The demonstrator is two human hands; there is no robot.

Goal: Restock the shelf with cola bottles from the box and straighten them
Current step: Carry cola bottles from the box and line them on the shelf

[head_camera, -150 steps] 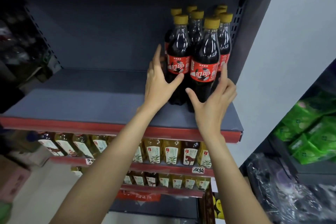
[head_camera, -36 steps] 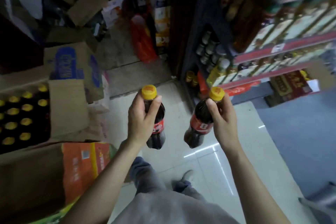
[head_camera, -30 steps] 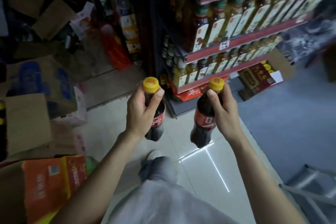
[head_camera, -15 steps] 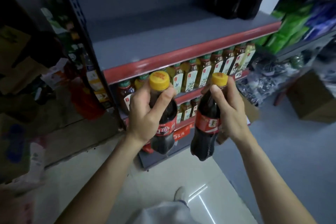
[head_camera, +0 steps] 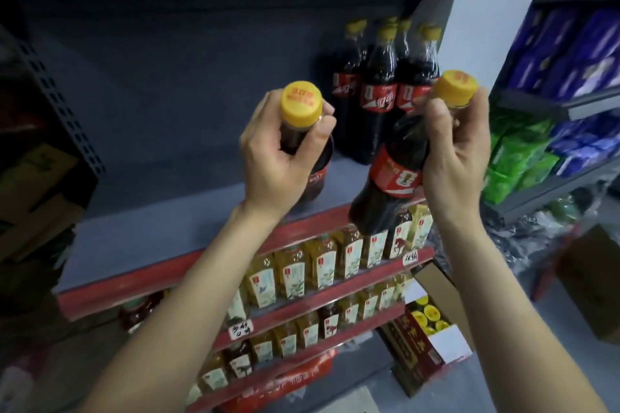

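Left hand (head_camera: 275, 157): curled round the neck of a dark cola bottle with yellow cap and red label (head_camera: 307, 141), held upright above the front of the grey shelf board with red front edge (head_camera: 161, 221).

Right hand (head_camera: 453, 157): gripping the neck of a second yellow-capped cola bottle (head_camera: 396, 171), tilted, base out past the red edge.

Cluster of matching cola bottles (head_camera: 379, 90): standing upright at the shelf's right rear, beside a white side panel (head_camera: 479, 37).

Lower shelves: rows of yellow tea bottles with pale labels (head_camera: 322, 261).
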